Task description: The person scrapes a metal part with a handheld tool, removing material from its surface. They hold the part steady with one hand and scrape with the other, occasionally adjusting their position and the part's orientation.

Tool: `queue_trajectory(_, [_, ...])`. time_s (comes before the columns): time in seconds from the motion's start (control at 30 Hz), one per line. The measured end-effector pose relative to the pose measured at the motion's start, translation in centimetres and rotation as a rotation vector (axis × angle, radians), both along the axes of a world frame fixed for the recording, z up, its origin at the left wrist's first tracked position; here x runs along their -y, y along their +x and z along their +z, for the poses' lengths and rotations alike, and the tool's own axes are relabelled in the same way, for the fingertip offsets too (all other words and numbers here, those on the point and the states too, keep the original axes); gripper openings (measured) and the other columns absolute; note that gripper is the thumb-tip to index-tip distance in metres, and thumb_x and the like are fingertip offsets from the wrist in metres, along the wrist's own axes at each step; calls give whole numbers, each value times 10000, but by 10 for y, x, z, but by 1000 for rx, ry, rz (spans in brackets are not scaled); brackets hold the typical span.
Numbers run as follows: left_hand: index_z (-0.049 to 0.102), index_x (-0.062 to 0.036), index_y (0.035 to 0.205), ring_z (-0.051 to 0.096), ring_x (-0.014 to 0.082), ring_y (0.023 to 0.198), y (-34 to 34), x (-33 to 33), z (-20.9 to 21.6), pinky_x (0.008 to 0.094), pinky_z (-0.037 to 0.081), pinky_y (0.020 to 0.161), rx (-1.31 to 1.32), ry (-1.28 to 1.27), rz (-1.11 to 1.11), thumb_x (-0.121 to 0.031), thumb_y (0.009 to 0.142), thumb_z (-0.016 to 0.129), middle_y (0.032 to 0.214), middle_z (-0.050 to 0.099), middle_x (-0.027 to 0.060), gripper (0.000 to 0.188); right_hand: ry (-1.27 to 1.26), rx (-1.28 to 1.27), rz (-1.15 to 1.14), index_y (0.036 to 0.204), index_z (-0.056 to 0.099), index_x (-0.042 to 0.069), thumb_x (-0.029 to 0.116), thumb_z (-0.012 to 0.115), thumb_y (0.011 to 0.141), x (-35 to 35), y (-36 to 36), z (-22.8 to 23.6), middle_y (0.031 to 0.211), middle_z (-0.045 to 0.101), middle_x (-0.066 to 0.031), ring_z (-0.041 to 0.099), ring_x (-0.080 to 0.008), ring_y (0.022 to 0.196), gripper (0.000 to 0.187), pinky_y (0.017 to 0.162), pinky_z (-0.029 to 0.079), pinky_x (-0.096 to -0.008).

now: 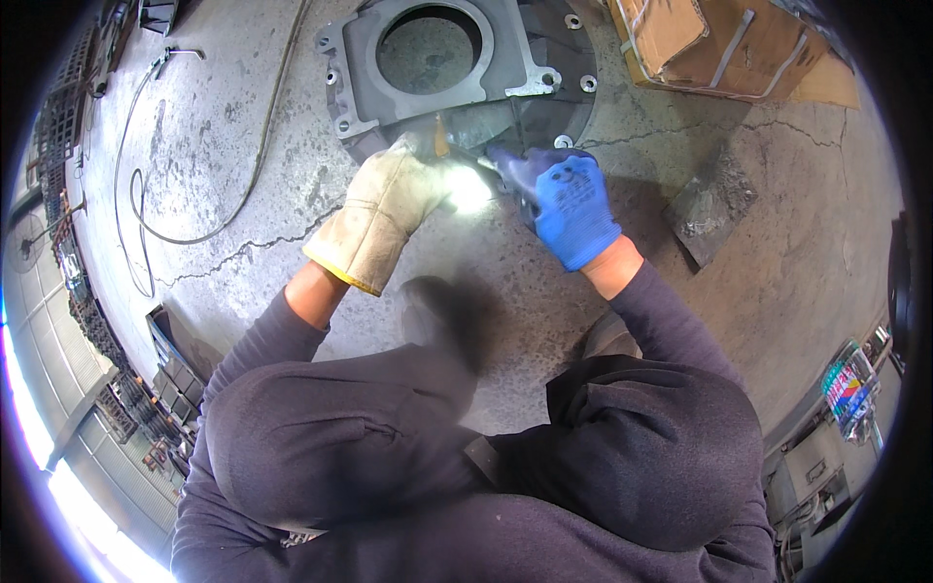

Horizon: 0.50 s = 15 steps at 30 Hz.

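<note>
A large grey cast-metal housing [505, 58] with a round opening and several bolt holes lies on the floor in front of me. My left hand [394, 199], in a cream leather glove with yellow trim, is at its near edge; its fingers look curled, and what they hold is hidden. Beside it, my right hand [564, 199], in a blue coated glove, is closed around something dark and slender that I cannot make out. A small brown pointed piece [441, 136] stands by the left fingertips. White glare [470, 189] between the hands washes out detail.
A strapped cardboard box [719, 49] sits at the far right, with a flat dark plate [709, 209] nearer. To the left, a hose [209, 238] loops over the cracked concrete floor [311, 155]. Racks of dark parts line the left edge. A colourful package [850, 389] is at right.
</note>
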State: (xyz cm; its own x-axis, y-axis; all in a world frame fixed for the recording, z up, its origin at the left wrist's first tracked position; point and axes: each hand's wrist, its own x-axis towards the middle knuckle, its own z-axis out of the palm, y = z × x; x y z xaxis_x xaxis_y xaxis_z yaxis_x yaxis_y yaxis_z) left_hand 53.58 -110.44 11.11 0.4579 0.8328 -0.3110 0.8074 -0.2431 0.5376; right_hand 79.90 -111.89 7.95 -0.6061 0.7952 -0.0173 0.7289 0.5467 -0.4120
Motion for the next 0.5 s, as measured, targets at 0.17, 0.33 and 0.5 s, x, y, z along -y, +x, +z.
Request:
queue_trajectory(0.17, [731, -190, 947, 752, 328, 725, -1, 3, -1, 447, 597, 945, -52, 53, 3, -188, 955, 666, 767, 747, 102, 66, -112, -304, -188, 1333, 728, 157, 247, 684, 991, 1, -1, -13, 1009, 741, -154, 717, -387, 861, 356, 784, 574, -455])
queue_trajectory(0.33, [728, -182, 944, 749, 340, 715, 0, 3, -4, 463, 598, 945, -25, 103, -11, -162, 935, 684, 761, 740, 119, 49, -279, -400, -384, 1193, 777, 106, 213, 716, 990, -5, -10, -22, 980, 774, -176, 754, -396, 874, 237, 789, 598, -450])
queue_trajectory(0.5, [731, -178, 953, 752, 342, 748, 2, 1, 7, 464, 610, 896, -13, 90, -29, -147, 928, 679, 798, 751, 117, 66, -347, -542, -362, 1134, 792, 96, 237, 734, 982, -15, -7, -14, 938, 772, -188, 764, -382, 845, 216, 741, 601, -445])
